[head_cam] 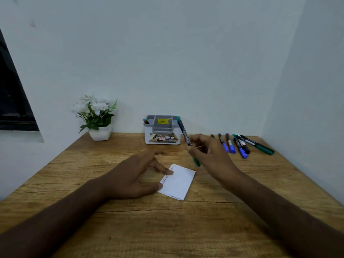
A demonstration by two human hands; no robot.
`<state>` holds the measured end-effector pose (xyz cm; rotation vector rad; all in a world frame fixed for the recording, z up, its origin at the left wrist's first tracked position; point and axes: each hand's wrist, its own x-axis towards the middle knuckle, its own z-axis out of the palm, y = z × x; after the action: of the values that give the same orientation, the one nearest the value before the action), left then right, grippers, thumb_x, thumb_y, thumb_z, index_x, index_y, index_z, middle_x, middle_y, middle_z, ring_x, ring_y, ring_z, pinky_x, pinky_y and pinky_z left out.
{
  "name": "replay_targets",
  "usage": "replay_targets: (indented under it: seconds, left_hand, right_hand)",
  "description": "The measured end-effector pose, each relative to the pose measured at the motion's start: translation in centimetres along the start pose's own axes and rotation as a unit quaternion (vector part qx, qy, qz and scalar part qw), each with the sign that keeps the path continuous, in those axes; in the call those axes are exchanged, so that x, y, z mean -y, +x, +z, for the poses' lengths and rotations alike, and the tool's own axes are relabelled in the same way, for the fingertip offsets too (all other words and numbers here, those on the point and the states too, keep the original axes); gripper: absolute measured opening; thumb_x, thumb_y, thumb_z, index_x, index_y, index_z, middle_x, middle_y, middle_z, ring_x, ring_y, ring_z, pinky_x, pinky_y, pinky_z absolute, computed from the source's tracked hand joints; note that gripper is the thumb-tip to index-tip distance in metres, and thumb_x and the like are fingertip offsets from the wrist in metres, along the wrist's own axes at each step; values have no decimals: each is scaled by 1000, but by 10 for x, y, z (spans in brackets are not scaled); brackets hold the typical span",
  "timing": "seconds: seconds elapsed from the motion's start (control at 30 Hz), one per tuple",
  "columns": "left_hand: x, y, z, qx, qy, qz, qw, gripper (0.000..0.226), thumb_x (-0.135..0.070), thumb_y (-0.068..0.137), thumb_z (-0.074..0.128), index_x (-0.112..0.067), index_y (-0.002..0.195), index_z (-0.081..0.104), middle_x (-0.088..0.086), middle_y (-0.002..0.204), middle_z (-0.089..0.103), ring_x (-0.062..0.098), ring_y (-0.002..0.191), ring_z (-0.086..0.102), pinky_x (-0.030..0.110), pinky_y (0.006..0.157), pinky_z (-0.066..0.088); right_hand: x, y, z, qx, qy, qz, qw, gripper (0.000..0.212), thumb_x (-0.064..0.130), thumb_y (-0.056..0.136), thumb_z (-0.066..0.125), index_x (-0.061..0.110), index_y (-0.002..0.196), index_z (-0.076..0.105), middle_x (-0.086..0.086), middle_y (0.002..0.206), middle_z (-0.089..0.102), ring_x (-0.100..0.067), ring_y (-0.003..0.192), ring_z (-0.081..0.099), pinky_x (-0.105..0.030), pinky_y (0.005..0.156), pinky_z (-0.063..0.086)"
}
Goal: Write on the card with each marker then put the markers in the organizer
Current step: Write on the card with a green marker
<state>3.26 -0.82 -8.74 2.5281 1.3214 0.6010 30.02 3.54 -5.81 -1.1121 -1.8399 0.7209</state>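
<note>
The right hand [208, 151] is pinching a green marker [186, 136] in curled fingers, holding it tilted above the table [74, 183], just past the card's far edge. The left hand [135, 175] is lying flat with fingers straight, fingertips pressing the white card [179, 183] at mid-table. The organizer [162, 130] is standing at the far edge, more markers [242, 145] lying toward the far right corner
</note>
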Motion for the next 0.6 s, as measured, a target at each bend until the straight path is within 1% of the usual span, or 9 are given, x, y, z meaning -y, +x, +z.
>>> replay_targets:
  seconds: [0.03, 0.07, 0.13, 0.17, 0.23, 0.3, 0.37, 0.47, 0.6]
  left_hand:
    - [1, 0, 0, 0, 7, -12, 1000, 85, -56, 91, 77, -46, 157, 25, -41, 133, 62, -6, 136, 51, 42, 112, 45]
    - [3, 0, 0, 0, 16, -25, 1000, 90, -63, 87, 77, -47, 157, 23, -43, 131, 62, -6, 134, 51, 42, 111, 46]
    - [6, 0, -2, -3, 22, -54, 998, 93, -77, 80, 75, -52, 154, 25, -44, 127, 63, -10, 130, 51, 40, 109, 46]
    - [8, 0, -3, -9, 20, -57, 998, 88, -82, 78, 71, -55, 151, 30, -42, 125, 65, -11, 128, 52, 38, 108, 46]
    - [8, -2, -4, -23, 36, -42, 998, 65, -87, 85, 56, -56, 141, 44, -31, 125, 65, -9, 122, 55, 35, 100, 49]
    - [6, -1, -3, -27, 71, -28, 997, 50, -83, 94, 35, -52, 129, 54, -22, 117, 61, -5, 109, 53, 33, 85, 48]
    - [6, 0, -1, -32, 99, -14, 994, 47, -73, 102, 24, -45, 118, 58, -18, 107, 59, -4, 98, 51, 34, 77, 45]
    - [9, 0, 1, -34, 106, 0, 994, 40, -63, 107, 20, -42, 112, 54, -16, 99, 55, -3, 89, 48, 34, 72, 43]
    - [12, 4, 3, -54, 113, 4, 992, 51, -61, 107, 17, -34, 119, 58, -15, 96, 50, -5, 84, 44, 31, 68, 37]
  right_hand:
    - [7, -5, 4, 47, 82, 23, 995, 21, 15, 102, 69, 21, 121, 72, -9, 100, 69, -11, 91, 70, -21, 78, 56]
    - [11, -9, 9, 89, 122, 33, 988, 18, 11, 101, 70, 19, 117, 71, -13, 104, 71, -10, 92, 72, -22, 78, 59]
    - [12, -15, 20, 129, 133, 33, 982, 13, 10, 98, 73, 16, 110, 70, -12, 104, 75, -14, 95, 77, -26, 78, 63]
    - [10, -16, 24, 129, 125, 34, 983, 12, 11, 97, 75, 16, 106, 70, -8, 103, 77, -17, 96, 78, -29, 80, 64]
    - [5, -18, 31, 125, 137, 37, 982, 14, 12, 93, 80, 14, 104, 72, -3, 101, 81, -17, 95, 79, -32, 84, 64]
    - [4, -19, 36, 123, 156, 37, 979, 18, 14, 90, 83, 14, 107, 76, 1, 105, 83, -12, 102, 78, -30, 92, 62]
    - [5, -20, 38, 121, 169, 38, 977, 19, 20, 92, 81, 17, 111, 80, 4, 106, 84, -10, 104, 78, -26, 92, 61]
    - [7, -23, 38, 124, 205, 43, 970, 19, 22, 99, 71, 15, 114, 80, -2, 102, 85, -14, 96, 81, -17, 79, 59]
    - [7, -25, 42, 121, 258, 48, 957, 23, 21, 100, 67, 12, 118, 78, -10, 107, 84, -23, 101, 81, -23, 87, 63]
